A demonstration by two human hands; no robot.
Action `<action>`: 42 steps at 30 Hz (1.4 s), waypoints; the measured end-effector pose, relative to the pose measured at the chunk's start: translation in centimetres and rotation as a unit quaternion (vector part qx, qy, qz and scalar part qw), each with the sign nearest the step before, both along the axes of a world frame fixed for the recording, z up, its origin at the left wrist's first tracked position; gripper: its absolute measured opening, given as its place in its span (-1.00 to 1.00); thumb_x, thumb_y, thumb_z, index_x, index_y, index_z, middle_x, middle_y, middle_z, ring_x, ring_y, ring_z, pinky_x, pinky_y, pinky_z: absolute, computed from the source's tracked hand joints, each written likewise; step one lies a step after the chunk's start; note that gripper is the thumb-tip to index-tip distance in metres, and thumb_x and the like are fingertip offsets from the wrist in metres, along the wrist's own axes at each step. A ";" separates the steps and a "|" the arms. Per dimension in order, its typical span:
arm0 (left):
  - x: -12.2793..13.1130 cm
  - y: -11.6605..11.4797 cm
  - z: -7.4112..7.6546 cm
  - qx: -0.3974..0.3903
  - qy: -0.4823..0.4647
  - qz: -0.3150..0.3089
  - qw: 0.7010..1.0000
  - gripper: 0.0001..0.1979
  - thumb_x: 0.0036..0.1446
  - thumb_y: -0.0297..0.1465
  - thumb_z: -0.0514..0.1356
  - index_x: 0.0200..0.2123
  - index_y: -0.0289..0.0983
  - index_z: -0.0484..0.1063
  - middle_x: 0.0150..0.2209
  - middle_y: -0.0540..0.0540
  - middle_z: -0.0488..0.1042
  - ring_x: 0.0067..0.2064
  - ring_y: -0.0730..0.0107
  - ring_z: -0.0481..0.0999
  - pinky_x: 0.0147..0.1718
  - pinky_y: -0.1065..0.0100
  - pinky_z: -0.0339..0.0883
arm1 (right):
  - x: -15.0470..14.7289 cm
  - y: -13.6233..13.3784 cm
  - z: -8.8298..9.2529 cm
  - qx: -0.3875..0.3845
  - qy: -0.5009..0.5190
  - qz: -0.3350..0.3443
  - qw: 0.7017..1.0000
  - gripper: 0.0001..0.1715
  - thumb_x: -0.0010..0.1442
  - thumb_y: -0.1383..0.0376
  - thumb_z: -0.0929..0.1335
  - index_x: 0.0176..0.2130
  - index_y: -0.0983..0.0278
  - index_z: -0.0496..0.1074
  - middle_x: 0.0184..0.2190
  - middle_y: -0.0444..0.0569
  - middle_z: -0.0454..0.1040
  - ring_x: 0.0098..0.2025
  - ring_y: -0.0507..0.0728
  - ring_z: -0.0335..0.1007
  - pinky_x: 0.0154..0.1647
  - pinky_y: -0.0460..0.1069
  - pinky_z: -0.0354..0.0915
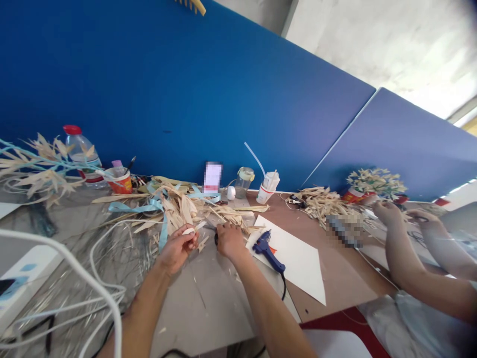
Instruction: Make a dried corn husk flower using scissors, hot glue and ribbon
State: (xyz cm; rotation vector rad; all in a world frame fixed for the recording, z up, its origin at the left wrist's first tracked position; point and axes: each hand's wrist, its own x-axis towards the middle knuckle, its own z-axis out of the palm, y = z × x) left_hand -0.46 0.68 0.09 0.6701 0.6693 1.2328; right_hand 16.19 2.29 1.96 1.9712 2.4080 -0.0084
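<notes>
My left hand (181, 247) is closed in a pinch on a small pale strip of husk (189, 230), held above the table. Beside it my right hand (231, 240) is low over the table, fingers curled down by a dark object (216, 237), mostly covered by the hand; its kind cannot be made out. Behind both hands lies a loose heap of dry corn husk (181, 211), with light blue ribbon (149, 204) running through it. A blue hot glue gun (270, 251) lies on a white sheet (305, 268) to the right of my right hand.
White cables (108, 283) and a power strip (28, 283) occupy the left. At the back stand a bottle (84, 154), a red cup (119, 181), a phone (212, 176), a jar (244, 183) and a white cup (266, 191). Another person's arms (402, 253) are at the right.
</notes>
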 end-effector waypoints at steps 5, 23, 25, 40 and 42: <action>0.3 -0.2 0.1 0.038 0.078 -0.015 0.996 -0.85 -0.17 -0.40 0.34 -0.52 -0.31 0.44 -0.55 0.03 0.36 -0.55 0.60 0.21 -0.55 0.53 0.07 | 0.3 0.8 0.0 -0.026 -0.009 -0.012 1.000 -0.61 0.14 0.40 0.24 -0.02 0.29 0.40 -0.06 0.19 0.45 0.00 0.29 0.36 -0.05 0.12 0.16; 0.3 0.1 -1.0 0.019 0.128 0.001 0.992 -0.75 -0.17 -0.28 0.39 -0.43 -0.32 0.52 -0.51 -0.04 0.44 -0.51 0.53 0.27 -0.52 0.45 0.09 | 2.7 0.3 1.3 -0.104 0.263 -0.066 0.957 -0.63 0.06 0.31 0.34 -0.10 0.21 0.53 -0.28 -0.01 0.57 -0.20 0.18 0.42 -0.12 0.06 0.19; 0.4 0.0 -0.8 0.024 0.130 0.002 0.991 -0.75 -0.16 -0.28 0.38 -0.44 -0.32 0.52 -0.53 -0.02 0.42 -0.52 0.55 0.25 -0.52 0.45 0.09 | 4.0 0.3 1.2 -0.172 0.458 -0.062 0.870 -0.57 0.06 0.26 0.36 -0.03 0.23 0.49 -0.34 -0.07 0.54 -0.31 0.10 0.40 -0.22 0.00 0.22; 0.3 -0.1 -0.2 0.032 0.125 0.015 0.992 -0.72 -0.22 -0.27 0.43 -0.44 -0.28 0.52 -0.51 0.01 0.39 -0.52 0.56 0.24 -0.51 0.47 0.13 | 4.6 -1.2 -1.1 -0.403 0.782 -0.049 0.472 -0.49 -0.22 0.20 0.59 -0.25 0.34 0.51 -0.38 0.03 0.57 -0.49 -0.03 0.37 -0.52 -0.17 0.17; 0.2 0.0 -0.4 0.038 0.133 0.021 0.990 -0.74 -0.20 -0.27 0.42 -0.43 -0.27 0.52 -0.50 0.00 0.39 -0.51 0.54 0.24 -0.51 0.47 0.13 | 4.4 -1.1 -1.1 -0.422 0.783 -0.046 0.454 -0.41 -0.25 0.21 0.60 -0.20 0.34 0.51 -0.37 0.00 0.57 -0.52 -0.06 0.32 -0.53 -0.17 0.17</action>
